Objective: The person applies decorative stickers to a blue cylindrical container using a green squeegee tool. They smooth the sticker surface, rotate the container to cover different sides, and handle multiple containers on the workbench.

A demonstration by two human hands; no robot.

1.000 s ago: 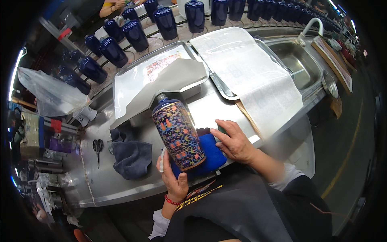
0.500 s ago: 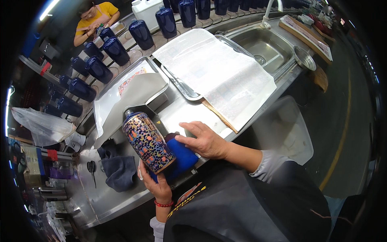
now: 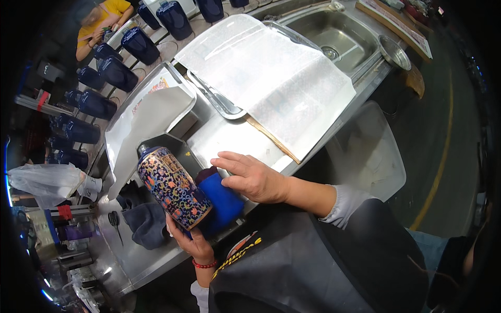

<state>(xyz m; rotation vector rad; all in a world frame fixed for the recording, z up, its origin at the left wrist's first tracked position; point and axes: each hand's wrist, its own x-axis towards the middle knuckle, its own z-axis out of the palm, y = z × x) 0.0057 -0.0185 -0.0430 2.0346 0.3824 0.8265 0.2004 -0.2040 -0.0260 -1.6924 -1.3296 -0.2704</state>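
A dark blue bottle point(image 3: 175, 187) covered in a colourful floral pattern leans at a slant, its neck toward the far left. My left hand point(image 3: 190, 242), with a red bead bracelet at its wrist, holds the bottle by its base. Above a blue cloth pad point(image 3: 222, 201) beside the bottle, my right hand point(image 3: 255, 178) has its fingers stretched and apart, not touching the bottle. A dark maroon item point(image 3: 206, 175) lies at the pad's far end, near those fingertips. Behind the bottle stands a grey angled holder point(image 3: 180, 147), partly hidden.
White sheets point(image 3: 271, 78) cover a tray on the steel counter, with a sink point(image 3: 334, 39) beyond. A grey sheet point(image 3: 151, 117) lies over another tray. Scissors point(image 3: 115, 221) and a dark cloth point(image 3: 146, 225) sit at left. Several plain blue bottles point(image 3: 118, 73) line the back; a co-worker point(image 3: 99, 26) is behind.
The view has shifted, so most things appear farther left. My left hand still holds the bottle's base, and my right hand remains beside it with fingers apart.
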